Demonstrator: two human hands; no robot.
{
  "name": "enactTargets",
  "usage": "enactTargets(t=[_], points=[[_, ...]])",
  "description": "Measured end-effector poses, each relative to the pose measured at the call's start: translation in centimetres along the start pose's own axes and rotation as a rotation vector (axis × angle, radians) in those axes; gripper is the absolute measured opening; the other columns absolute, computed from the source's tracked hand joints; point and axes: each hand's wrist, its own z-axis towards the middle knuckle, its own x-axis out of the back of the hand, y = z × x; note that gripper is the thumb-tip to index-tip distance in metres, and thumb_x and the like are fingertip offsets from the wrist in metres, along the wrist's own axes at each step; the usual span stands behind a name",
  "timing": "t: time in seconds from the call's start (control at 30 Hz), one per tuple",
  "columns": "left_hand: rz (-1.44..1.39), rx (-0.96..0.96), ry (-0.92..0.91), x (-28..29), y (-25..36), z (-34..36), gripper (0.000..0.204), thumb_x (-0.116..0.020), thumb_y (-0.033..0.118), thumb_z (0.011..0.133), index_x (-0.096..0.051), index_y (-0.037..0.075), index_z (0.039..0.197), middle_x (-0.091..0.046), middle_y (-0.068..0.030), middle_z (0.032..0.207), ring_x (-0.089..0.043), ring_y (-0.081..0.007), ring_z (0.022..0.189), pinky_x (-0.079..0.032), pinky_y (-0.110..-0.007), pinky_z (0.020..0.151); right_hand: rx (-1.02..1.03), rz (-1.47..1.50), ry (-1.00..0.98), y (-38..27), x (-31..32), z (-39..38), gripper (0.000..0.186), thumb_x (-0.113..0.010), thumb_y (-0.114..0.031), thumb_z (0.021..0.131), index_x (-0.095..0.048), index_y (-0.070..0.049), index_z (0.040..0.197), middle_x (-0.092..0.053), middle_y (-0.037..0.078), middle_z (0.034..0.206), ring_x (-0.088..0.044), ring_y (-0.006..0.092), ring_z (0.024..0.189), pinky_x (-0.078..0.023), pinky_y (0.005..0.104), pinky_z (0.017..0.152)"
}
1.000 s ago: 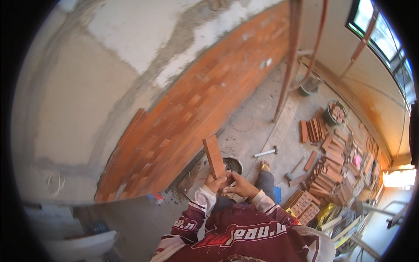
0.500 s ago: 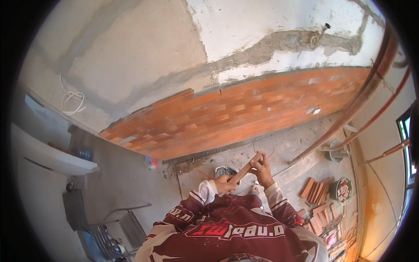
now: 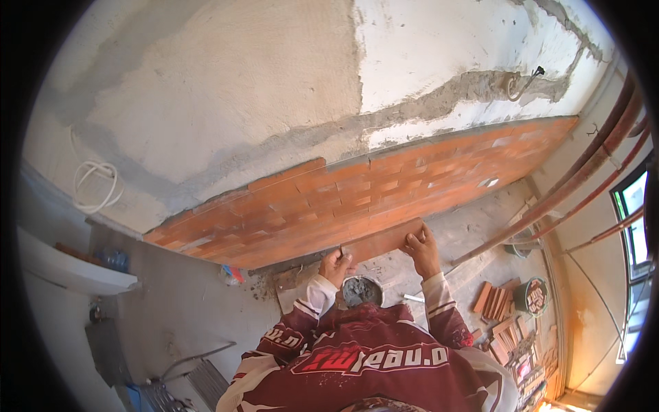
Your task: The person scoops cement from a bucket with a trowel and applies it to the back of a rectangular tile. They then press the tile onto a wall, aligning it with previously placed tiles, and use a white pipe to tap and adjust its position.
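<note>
A long, thin terracotta brick tile (image 3: pixel 382 239) is stretched between my two hands, its broad face showing. My left hand (image 3: pixel 336 266) is closed on its left end. At the other end, the fingers of my right hand (image 3: pixel 421 251) pinch the tile. In the picture it overlaps the lower part of the brick-tile facing (image 3: pixel 343 196) on the wall; whether it touches the wall I cannot tell. Just below my left hand stands a bucket of grey mortar (image 3: pixel 362 292). A pale strip-like thing (image 3: pixel 414 298) lies near my right wrist.
Red-brown poles (image 3: pixel 542 206) slant across the right side. Stacked loose tiles (image 3: pixel 495 300) and a tub of broken pieces (image 3: pixel 532 296) lie at lower right. A white cable coil (image 3: pixel 98 185) hangs at left, above a pale counter (image 3: pixel 75 271). A dark chair-like frame (image 3: pixel 199 378) stands lower left.
Both hands have moved up towards the wall. The tile has turned from a steep slant to nearly level, and the mortar bucket is less covered by my left hand.
</note>
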Motion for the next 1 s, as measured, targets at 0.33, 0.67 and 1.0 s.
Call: enactTargets(t=[0.33, 0.67, 1.0], points=[[0.046, -0.135, -0.011, 5.5, 5.6, 9.2, 0.017, -0.059, 0.016, 0.092, -0.063, -0.001, 0.095, -0.064, -0.0032, 0.08, -0.06, -0.011, 0.065, -0.052, -0.025, 0.059, 0.066, -0.202, 0.171, -1.7, -7.3, 5.9, 0.06, -0.063, -0.008, 0.089, -0.036, -0.003, 0.141, -0.059, 0.013, 0.118, -0.062, 0.0196, 0.097, -0.056, 0.0323, 0.075], [-0.402, -0.075, 0.293, 1.5, 5.0, 16.6, 0.025, -0.07, 0.003, 0.084, -0.057, -0.005, 0.103, -0.066, -0.0097, 0.083, -0.065, -0.0171, 0.069, -0.055, -0.029, 0.061, 0.127, -0.535, 0.051, -7.0, -5.4, 16.9, 0.053, -0.066, -0.015, 0.087, -0.048, -0.004, 0.136, -0.061, 0.007, 0.11, -0.057, 0.0153, 0.093, -0.048, 0.0285, 0.071], [-0.537, -0.143, 0.515, -0.7, 5.9, 18.9, 0.03, -0.065, -0.002, 0.085, -0.053, -0.005, 0.113, -0.061, -0.0126, 0.105, -0.063, -0.0211, 0.091, -0.059, -0.037, 0.08, 0.344, -0.56, -0.072, -6.0, -3.8, 23.4, 0.052, -0.066, -0.009, 0.087, -0.047, 0.002, 0.134, -0.061, 0.008, 0.101, -0.057, 0.015, 0.088, -0.047, 0.0283, 0.075]])
